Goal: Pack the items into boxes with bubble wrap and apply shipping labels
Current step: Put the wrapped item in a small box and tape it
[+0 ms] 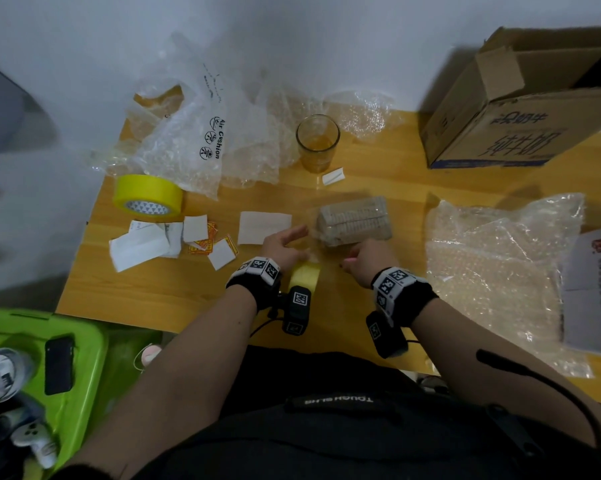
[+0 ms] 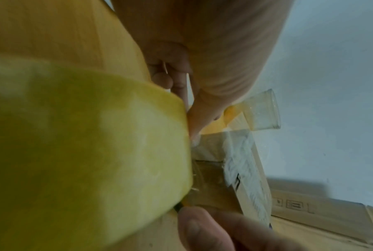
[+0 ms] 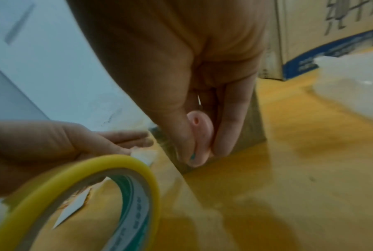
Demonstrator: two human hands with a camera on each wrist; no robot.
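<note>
Head cam: wrapped bundle [image 1: 354, 221] sits mid table [image 1: 378, 181], big box [image 1: 521, 109] at far right edge, open wood near front edge. Left wrist: left hand [image 2: 194, 71], fingers straight, steadies tape roll [image 2: 84, 144]. Right wrist: right hand [image 3: 194, 95] pinches small pink cutter [image 3: 200, 135] w/ thumb + fingers, right at tape strip [image 3: 172, 147].

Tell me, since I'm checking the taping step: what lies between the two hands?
In the head view, a yellow tape roll sits between the left hand and right hand.
</note>
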